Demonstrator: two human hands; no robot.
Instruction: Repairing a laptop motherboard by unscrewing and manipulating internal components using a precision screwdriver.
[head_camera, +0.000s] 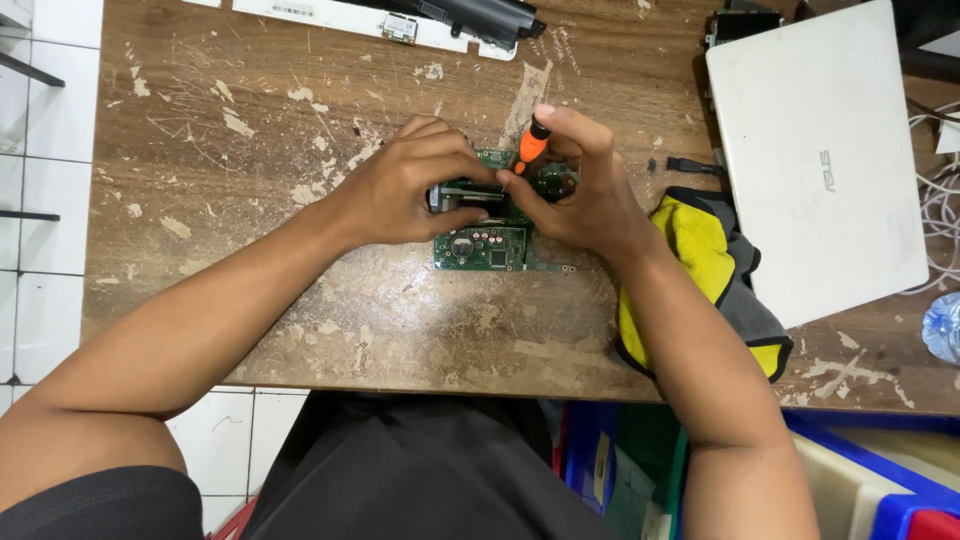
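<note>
Two bare hands work on a green circuit board (490, 245) lying on a worn brown wooden table (300, 150).

The right hand (585, 185) has its fingers closed around a small screwdriver with an orange handle (531, 147), held upright over the board. Just beside this grip, the left hand (415, 185) clamps a dark metal part (455, 193) of the board. A yellow and grey cloth (715, 255) lies to the right of the grip, a white laptop (815, 160) beyond it.
</note>
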